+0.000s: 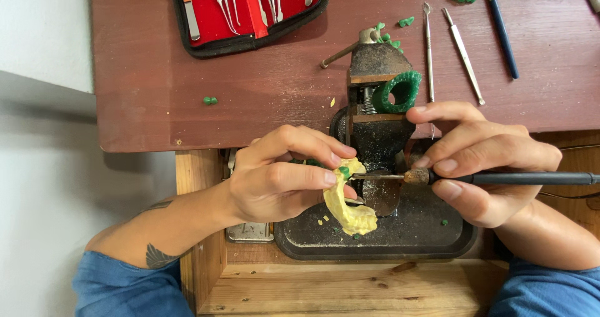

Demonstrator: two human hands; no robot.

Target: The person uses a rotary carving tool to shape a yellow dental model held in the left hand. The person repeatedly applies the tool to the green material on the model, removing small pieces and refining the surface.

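Yellow plaster-like dental cast [347, 206], curved in an arch, with ridged tooth forms along its lower end and a small green wax piece [344, 171] at its upper end: we hold it in our left hand [281, 176], thumb and fingers pinched closed around the top of the arch, just above the dark metal base tray [431, 236] of a small bench vise [374, 98]. Our right hand [481, 161] grips a black-handled heated tool [500, 178], fingers wrapped tight around it near its crusted collar; its thin metal tip reaches the green wax on the cast. Clamped in the vise jaws sits a green wax ring [398, 91]. On the reddish-brown wooden table [250, 98] we list: a red-lined instrument case [247, 11] holding steel picks, two loose metal carving tools [447, 48], a blue-handled tool [502, 29], and scattered green wax crumbs [210, 100].
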